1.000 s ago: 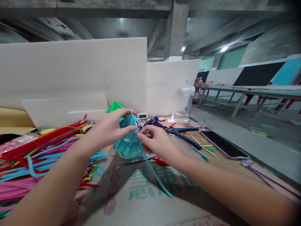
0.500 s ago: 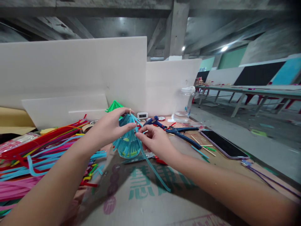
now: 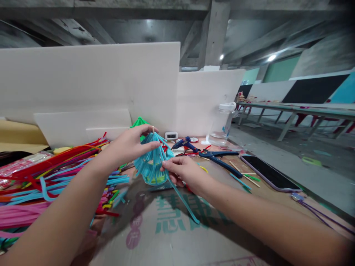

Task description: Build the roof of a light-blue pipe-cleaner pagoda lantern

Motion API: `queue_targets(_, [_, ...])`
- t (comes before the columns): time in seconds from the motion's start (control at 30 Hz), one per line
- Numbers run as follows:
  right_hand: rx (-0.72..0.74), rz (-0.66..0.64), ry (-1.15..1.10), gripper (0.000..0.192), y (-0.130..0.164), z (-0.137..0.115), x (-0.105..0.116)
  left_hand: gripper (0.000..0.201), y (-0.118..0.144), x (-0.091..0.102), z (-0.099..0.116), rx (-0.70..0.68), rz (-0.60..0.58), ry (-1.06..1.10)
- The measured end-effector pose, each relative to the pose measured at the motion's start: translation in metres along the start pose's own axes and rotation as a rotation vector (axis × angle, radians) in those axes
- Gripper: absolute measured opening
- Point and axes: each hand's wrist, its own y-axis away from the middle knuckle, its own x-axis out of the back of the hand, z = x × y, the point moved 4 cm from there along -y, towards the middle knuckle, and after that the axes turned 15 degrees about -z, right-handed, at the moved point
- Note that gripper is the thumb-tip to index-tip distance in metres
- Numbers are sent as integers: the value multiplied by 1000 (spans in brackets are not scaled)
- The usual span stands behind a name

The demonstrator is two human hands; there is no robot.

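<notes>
White foam boards (image 3: 91, 81) are standing behind a cardboard-covered surface (image 3: 172, 236) under a concrete ceiling. At its middle a blue cone (image 3: 152, 162) of pipe cleaners is sitting upright around a wooden stick (image 3: 153, 129). The left hand (image 3: 133, 145) is closing its grip on the cone's top, fingers curled around the tip. The right hand (image 3: 181, 170) is pinching a loose blue strand (image 3: 184, 205) at the cone's lower right edge; the strand is trailing toward the viewer. Left of the cone a pile of cleaners (image 3: 41, 184) is lying. Right of the cone are lying a glue gun (image 3: 184, 143), pliers (image 3: 219, 159) and a phone (image 3: 267, 173).
</notes>
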Motion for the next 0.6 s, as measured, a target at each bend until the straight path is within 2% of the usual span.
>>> queue_targets(0.3, [5, 44, 19, 28, -1, 2, 2, 42, 0, -9, 14, -24, 23, -108])
queue_targets(0.6, [-20, 12, 43, 22, 1, -2, -3, 38, 1, -7, 12, -12, 8, -75])
